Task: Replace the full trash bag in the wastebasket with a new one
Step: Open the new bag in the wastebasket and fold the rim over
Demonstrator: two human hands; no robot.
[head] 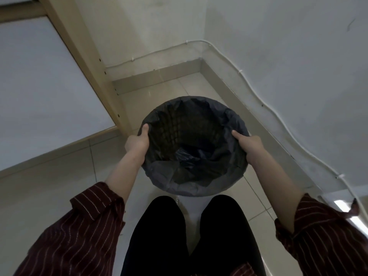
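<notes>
Head view is showing the wastebasket [175,124] standing on the tiled floor [59,186] in a corner, just ahead of the person's knees, with the bag [191,186] lining it and folding over its rim. The left hand [137,144] is clasping the bagged rim, thumb hooking inside. The right hand [249,146] is doing likewise opposite, and its other fingers are hiding underneath. The bag is looking thin, with mesh showing through, so a hard tug is probably risking a tear or slipping the far edge off. Its bottom is lying crumpled, so it may be sagging under rubbish.
</notes>
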